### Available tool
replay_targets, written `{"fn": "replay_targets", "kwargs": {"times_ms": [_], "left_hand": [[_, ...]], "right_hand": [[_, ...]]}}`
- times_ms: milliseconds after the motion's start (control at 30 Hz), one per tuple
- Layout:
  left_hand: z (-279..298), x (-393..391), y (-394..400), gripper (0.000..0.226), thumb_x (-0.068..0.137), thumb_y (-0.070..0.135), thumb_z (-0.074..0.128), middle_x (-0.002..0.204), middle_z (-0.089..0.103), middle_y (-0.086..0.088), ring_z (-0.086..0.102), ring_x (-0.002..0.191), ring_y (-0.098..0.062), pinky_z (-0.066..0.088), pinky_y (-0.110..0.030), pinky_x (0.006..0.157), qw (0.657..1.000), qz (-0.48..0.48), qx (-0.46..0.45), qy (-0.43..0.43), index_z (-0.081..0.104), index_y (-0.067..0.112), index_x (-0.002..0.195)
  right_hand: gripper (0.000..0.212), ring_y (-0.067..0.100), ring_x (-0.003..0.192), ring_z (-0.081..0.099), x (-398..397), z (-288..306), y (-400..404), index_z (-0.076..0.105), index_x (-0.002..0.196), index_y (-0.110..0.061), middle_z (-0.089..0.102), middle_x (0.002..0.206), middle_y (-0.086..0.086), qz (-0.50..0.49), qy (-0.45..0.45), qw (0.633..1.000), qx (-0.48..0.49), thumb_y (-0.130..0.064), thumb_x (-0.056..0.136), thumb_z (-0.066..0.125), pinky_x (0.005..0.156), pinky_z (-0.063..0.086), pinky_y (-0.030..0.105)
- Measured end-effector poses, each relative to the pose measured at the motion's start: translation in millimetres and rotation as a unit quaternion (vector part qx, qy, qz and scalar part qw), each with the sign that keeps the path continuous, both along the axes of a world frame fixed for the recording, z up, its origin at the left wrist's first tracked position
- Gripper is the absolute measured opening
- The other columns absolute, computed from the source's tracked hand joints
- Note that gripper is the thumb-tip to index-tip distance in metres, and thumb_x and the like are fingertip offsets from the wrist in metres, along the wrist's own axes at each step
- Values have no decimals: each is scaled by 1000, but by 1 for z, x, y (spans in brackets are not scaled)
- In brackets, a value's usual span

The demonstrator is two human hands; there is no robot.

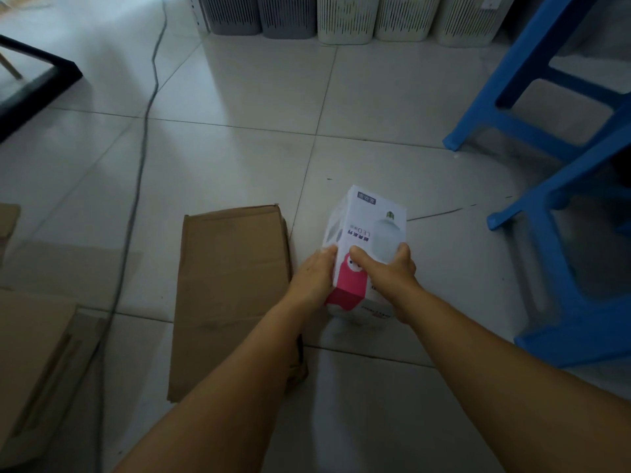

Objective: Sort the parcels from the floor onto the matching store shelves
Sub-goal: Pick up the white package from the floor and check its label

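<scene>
A white LED bulb box (367, 227) with a pink lower panel and a bulb picture sits at floor level on the tiles, right of centre. My left hand (316, 273) grips its left side. My right hand (392, 271) wraps over its front and right side, thumb on the pink panel. Whether the box touches the floor I cannot tell. A flattened brown cardboard box (228, 288) lies on the floor just left of my left hand.
Blue plastic stools (546, 107) stand at the right, close to the box. Grey and white slotted bins (341, 18) line the far wall. A grey cable (143, 131) runs down the floor at left. More flat cardboard (30, 353) lies at lower left, a black frame (41, 83) at upper left.
</scene>
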State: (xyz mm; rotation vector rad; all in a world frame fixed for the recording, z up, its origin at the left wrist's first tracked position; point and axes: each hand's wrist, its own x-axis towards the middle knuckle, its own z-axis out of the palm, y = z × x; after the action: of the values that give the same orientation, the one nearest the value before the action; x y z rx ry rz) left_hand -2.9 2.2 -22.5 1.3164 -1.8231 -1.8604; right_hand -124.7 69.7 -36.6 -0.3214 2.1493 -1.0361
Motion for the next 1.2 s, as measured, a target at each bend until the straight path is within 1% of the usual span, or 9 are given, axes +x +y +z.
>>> {"fn": "replay_targets", "kwargs": {"times_ms": [267,400,567,700,767,833,900,1067,1200], "left_hand": [[19,0,10,39,91,-9,48,131,59,-11,63,114,-33,57,-50,91,992,32,36,120,66,14,117],[21,6,9,42,90,-8,54,113,63,6,68,100,-20,62,-36,80,989,3,29,143,70,29,102],[17,13,-5,57,87,12,71,140,55,-11,66,111,-25,60,-36,86,994,56,11,95,47,21,138],[16,27,-19,59,93,36,63,134,66,-16,70,108,-25,57,-39,91,986,104,93,94,48,9,143],[19,34,-19,47,90,46,60,109,78,-12,76,91,-21,60,-35,81,975,63,166,133,66,13,123],[15,37,-17,49,84,55,63,114,76,-13,73,100,-26,55,-45,96,965,24,199,170,72,20,117],[13,36,-14,54,75,60,71,120,74,-14,71,106,-28,50,-50,103,954,5,216,207,76,24,114],[16,32,-12,70,66,54,82,127,70,-18,68,113,-33,53,-48,98,939,-1,224,260,71,16,124],[30,18,-10,123,50,47,86,143,52,-18,60,121,-40,48,-59,101,977,104,107,152,27,20,154]], "right_hand": [[141,40,125,44,3,18,0,4,150,-34,32,141,16,-34,-33,999,0,-80,30,63,97,48,56],[137,36,112,51,4,22,3,4,146,-38,38,128,15,-37,-45,998,-8,-75,30,68,84,55,50],[116,34,105,61,-3,29,8,9,145,-38,49,127,13,-6,-95,993,-70,-54,51,77,82,56,50],[66,14,66,66,-15,44,18,35,135,-20,64,100,6,17,-215,966,-146,-37,80,68,49,50,24],[61,25,77,60,-16,50,19,42,138,-11,65,117,20,45,-253,952,-164,-36,85,58,71,58,41],[67,35,96,44,-16,55,21,39,142,-6,48,141,34,70,-288,935,-195,-34,83,54,109,26,68],[73,36,104,39,-16,59,22,38,143,-4,40,146,35,84,-310,924,-206,-34,78,53,113,10,67],[68,48,122,49,-19,61,27,49,141,-9,53,140,28,100,-326,910,-234,-25,76,61,110,33,58],[55,23,85,74,-17,64,17,47,139,-14,74,110,12,73,-247,940,-226,-22,87,61,70,61,36]]}}
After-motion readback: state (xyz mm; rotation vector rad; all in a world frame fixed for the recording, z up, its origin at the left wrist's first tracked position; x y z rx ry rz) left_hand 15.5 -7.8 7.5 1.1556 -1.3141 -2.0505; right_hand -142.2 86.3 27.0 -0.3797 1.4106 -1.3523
